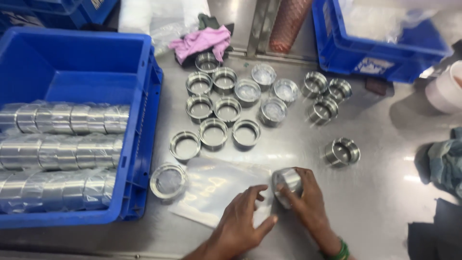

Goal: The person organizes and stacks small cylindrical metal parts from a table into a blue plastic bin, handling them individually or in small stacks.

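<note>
My right hand (308, 202) grips a shiny metal ring (287, 181) tipped on its side at the edge of a clear plastic bag (216, 185). My left hand (243, 219) rests flat on that bag, fingers spread, pinning it to the steel table. Another ring (168, 181) sits partly on the bag's left corner. Several more metal rings (226, 108) stand open side up behind the bag. One ring (342, 151) lies apart to the right.
A blue crate (139, 120) at the left holds rows of bagged rings (62, 154). Another blue crate (380, 53) stands at the back right. A pink cloth (202, 41) lies at the back, a bluish cloth (445, 161) and dark fabric (433, 236) at the right.
</note>
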